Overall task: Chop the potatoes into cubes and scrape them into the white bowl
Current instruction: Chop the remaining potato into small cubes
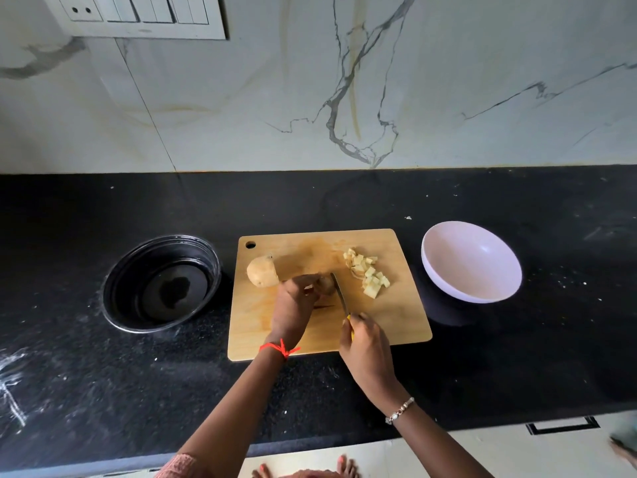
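The cutting board (396, 322) lies on the black desk (517, 357) and serves as the reference for everything else. Near the board's middle, the left hand (293, 305) curls over a potato piece (325, 284), pinning it down, probably so it cannot roll under the blade. The right hand (365, 343) clasps the yellow handle of a knife (339, 293), whose blade runs away from the person and sits against the right side of that piece. This looks like the position for taking the next slice off it.

A larger, uncut potato (262, 271) waits on the board's left part, apart from the knife and out of the way of the cutting. The finished cubes (367, 274) are heaped on the board's right part, the side nearest their destination, so a sweep of the blade could carry them across.

The white bowl (448, 270) stands just off the board's right edge, tilted a little toward the board, and holds nothing yet. A dark round pan (117, 291) sits off the board's left edge. Its bottom shines with a dark patch that may be liquid, but I cannot tell. No potato is in it.

By my judgement the chopping is partly done and no scraping has begun.
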